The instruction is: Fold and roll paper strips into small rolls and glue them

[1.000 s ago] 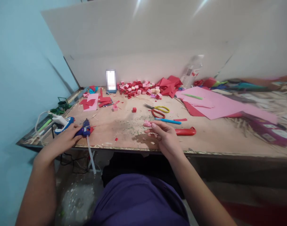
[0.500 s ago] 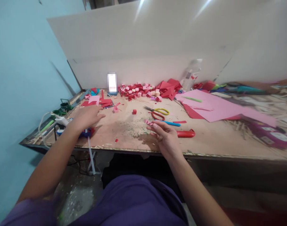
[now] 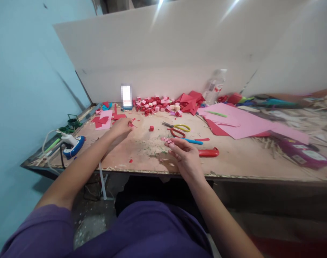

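My left hand (image 3: 122,127) reaches over the left middle of the table, its fingertips closed round a small pink paper cube (image 3: 130,124) that they mostly cover. Thin red paper scraps lie beside those fingers. Nearer the front, my right hand (image 3: 185,153) pinches a small pink folded paper piece (image 3: 167,141) between thumb and fingers, just above the tabletop. A red paper cube (image 3: 152,128) rests between the two hands. Beyond the right hand lie scissors (image 3: 176,129) with one yellow and one red handle, a blue pen-like tool (image 3: 192,142) and a red-handled cutter (image 3: 208,152).
Small red and pink cubes (image 3: 158,104) are heaped at the back by a lit phone (image 3: 126,96). Pink sheets (image 3: 241,122) and a plastic bottle (image 3: 215,87) are at right, with a purple packet (image 3: 304,153). A blue-and-white plugged device (image 3: 74,147) sits at left.
My left hand has moved right and forward from above the blue device to the pink cube and closed there. The right hand keeps its pink piece almost in place.
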A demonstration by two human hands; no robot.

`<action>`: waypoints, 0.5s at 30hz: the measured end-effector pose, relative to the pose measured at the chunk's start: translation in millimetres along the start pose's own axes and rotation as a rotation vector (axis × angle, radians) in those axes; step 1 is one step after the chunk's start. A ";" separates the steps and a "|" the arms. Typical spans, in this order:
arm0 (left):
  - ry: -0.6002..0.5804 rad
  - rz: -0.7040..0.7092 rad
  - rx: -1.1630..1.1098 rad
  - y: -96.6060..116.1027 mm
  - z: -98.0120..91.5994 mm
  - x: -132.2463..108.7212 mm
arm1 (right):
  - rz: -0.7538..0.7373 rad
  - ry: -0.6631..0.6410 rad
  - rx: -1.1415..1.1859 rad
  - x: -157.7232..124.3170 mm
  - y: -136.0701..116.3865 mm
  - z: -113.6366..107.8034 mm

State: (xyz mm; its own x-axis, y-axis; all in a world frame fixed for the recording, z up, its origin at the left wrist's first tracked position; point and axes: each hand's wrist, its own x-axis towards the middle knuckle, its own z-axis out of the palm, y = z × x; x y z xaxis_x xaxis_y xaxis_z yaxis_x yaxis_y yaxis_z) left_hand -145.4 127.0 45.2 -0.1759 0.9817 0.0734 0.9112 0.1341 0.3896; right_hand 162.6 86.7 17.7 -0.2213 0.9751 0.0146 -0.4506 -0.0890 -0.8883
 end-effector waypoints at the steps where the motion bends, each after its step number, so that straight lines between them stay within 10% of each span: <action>1: 0.022 -0.007 0.014 2.9 -1.2 -1.5 | -0.001 -0.002 -0.007 -0.3 0.1 -0.3; 8: -0.051 0.239 -0.090 41.4 -4.9 -74.3 | -0.031 0.011 -0.055 -1.2 -1.8 -2.5; 15: 0.021 0.324 -0.143 71.5 36.4 -168.5 | -0.144 -0.082 -0.229 -12.3 -6.6 -1.9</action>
State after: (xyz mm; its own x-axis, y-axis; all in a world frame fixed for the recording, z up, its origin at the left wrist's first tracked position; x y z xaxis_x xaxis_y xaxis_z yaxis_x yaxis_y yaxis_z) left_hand -37.1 -23.9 27.2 0.1047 0.9670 0.2322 0.8599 -0.2053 0.4673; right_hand 169.9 75.7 22.5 -0.2426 0.9539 0.1766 -0.2774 0.1063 -0.9549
